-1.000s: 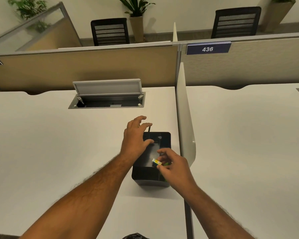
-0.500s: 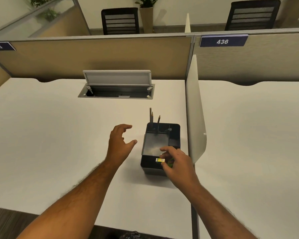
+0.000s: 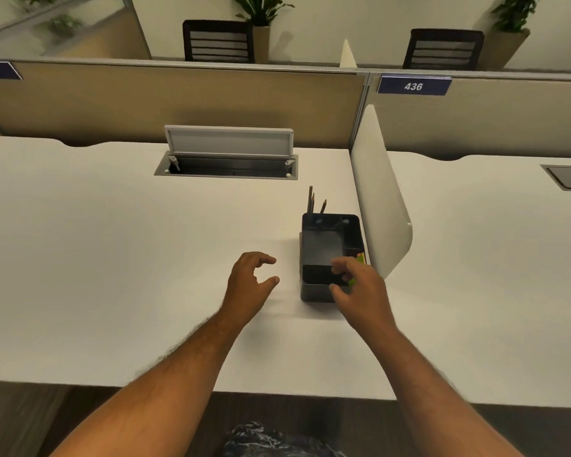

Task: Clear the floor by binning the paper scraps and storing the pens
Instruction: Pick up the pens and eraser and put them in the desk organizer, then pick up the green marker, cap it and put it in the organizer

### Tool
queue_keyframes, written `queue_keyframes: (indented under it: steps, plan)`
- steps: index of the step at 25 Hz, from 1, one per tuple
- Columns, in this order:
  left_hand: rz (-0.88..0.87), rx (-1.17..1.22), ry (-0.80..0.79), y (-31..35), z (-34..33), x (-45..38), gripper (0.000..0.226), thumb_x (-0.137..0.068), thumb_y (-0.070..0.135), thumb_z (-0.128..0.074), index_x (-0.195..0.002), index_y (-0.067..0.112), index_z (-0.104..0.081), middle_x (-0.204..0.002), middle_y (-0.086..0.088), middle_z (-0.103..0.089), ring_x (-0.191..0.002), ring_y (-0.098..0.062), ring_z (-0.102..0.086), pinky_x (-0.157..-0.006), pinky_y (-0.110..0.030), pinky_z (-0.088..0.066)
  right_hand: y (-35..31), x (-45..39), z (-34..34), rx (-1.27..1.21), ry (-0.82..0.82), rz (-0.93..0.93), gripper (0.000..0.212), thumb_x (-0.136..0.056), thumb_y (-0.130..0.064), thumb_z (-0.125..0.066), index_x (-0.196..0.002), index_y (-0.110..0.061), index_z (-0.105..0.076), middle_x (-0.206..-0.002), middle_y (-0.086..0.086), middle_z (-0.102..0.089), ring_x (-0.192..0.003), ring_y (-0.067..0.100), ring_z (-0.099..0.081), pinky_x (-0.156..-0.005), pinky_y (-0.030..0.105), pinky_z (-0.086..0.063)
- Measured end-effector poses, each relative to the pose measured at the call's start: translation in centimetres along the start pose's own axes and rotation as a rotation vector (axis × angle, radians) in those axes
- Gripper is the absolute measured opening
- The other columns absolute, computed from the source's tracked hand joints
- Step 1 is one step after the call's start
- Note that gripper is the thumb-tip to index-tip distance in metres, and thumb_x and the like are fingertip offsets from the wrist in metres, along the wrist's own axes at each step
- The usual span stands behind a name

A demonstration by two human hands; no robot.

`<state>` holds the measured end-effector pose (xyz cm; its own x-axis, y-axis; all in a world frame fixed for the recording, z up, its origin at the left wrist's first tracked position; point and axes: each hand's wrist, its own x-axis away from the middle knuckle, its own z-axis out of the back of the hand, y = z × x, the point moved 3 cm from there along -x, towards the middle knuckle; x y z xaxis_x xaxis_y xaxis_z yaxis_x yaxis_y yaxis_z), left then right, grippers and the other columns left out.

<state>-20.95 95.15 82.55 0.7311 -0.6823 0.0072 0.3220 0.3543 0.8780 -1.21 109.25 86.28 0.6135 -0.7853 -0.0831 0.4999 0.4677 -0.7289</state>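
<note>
A black desk organizer [image 3: 320,249] stands on the white desk [image 3: 112,258] beside a low white divider [image 3: 381,206]. Three pencils [image 3: 312,201] stick up from its back compartment. A green marker [image 3: 360,258] stands tilted in the organizer's right-hand compartment, its lower part hidden behind my fingers. My right hand [image 3: 360,285] hovers at the organizer's front right corner with thumb and forefinger apart and nothing pinched between them. My left hand [image 3: 249,280] floats open over the desk, just left of the organizer and apart from it. No paper scraps show.
An open cable hatch [image 3: 226,166] with a raised lid sits in the desk behind the organizer. Beige partition panels [image 3: 178,100] close off the back. A second desk [image 3: 491,258] lies right of the divider. Dark floor [image 3: 30,420] shows below the desk edge.
My left hand came off the organizer and drew back to the left. The marker my right hand was pinching now stands in the right compartment, and the fingers have spread.
</note>
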Motion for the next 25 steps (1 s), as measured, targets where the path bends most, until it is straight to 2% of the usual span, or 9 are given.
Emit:
queue_keyframes:
  steps: [3,6,11,18,22,25]
  plan:
    - [-0.022,0.028,-0.035,-1.9,2.5,2.7,0.037,-0.084,0.01,-0.083,-0.114,0.029,-0.07,-0.126,0.01,-0.063,-0.118,-0.011,-0.059,-0.095,-0.031,-0.051,-3.1,3.1,-1.8,0.022,0.028,-0.005,0.041,-0.089,-0.011,-0.082,-0.127,-0.021,-0.07,-0.117,-0.005,-0.071,-0.103,0.008,-0.066,-0.089,0.011,-0.052]
    - [-0.047,0.01,-0.057,-3.7,5.0,5.5,0.036,-0.085,0.011,-0.082,-0.112,0.031,-0.069,-0.124,0.011,-0.063,-0.117,-0.01,-0.058,-0.096,-0.032,-0.05,-5.9,6.1,-4.4,0.025,0.026,-0.013,0.04,-0.091,-0.015,-0.08,-0.128,-0.023,-0.068,-0.12,-0.005,-0.071,-0.104,0.009,-0.066,-0.096,0.029,-0.06]
    - [-0.004,-0.003,-0.01,-6.4,9.7,10.4,0.034,-0.09,0.016,-0.08,-0.113,0.037,-0.066,-0.125,0.014,-0.061,-0.118,-0.01,-0.058,-0.1,-0.036,-0.053,-10.2,10.5,-7.6,0.033,0.004,0.034,0.04,-0.092,-0.021,-0.079,-0.13,-0.027,-0.067,-0.125,-0.008,-0.069,-0.105,0.009,-0.063,-0.095,0.034,-0.059]
    - [0.17,0.062,0.25,-10.9,18.2,21.4,0.033,-0.093,0.02,-0.078,-0.122,0.029,-0.067,-0.126,0.012,-0.06,-0.117,-0.006,-0.057,-0.092,-0.026,-0.05,-15.2,17.6,-14.5,0.013,-0.276,0.194,0.041,-0.092,-0.027,-0.077,-0.131,-0.031,-0.065,-0.131,-0.011,-0.064,-0.104,0.007,-0.062,-0.092,0.033,-0.059]
    - [0.254,0.046,0.444,-15.4,22.0,31.2,0.037,-0.09,0.017,-0.081,-0.119,0.033,-0.064,-0.125,0.009,-0.062,-0.112,-0.003,-0.059,-0.086,-0.022,-0.05,-16.6,23.2,-19.3,0.007,-0.472,0.304,0.038,-0.092,-0.029,-0.075,-0.129,-0.032,-0.064,-0.125,-0.013,-0.058,-0.105,0.007,-0.061,-0.084,0.017,-0.049]
    - [0.376,0.006,0.531,-19.4,23.2,38.7,0.04,-0.087,0.014,-0.082,-0.117,0.033,-0.064,-0.123,0.009,-0.063,-0.108,-0.003,-0.059,-0.081,-0.025,-0.05,-16.8,28.1,-22.6,-0.016,-0.558,0.341,0.04,-0.09,-0.032,-0.076,-0.128,-0.036,-0.064,-0.131,-0.017,-0.047,-0.117,0.009,-0.06,-0.097,0.029,-0.057]
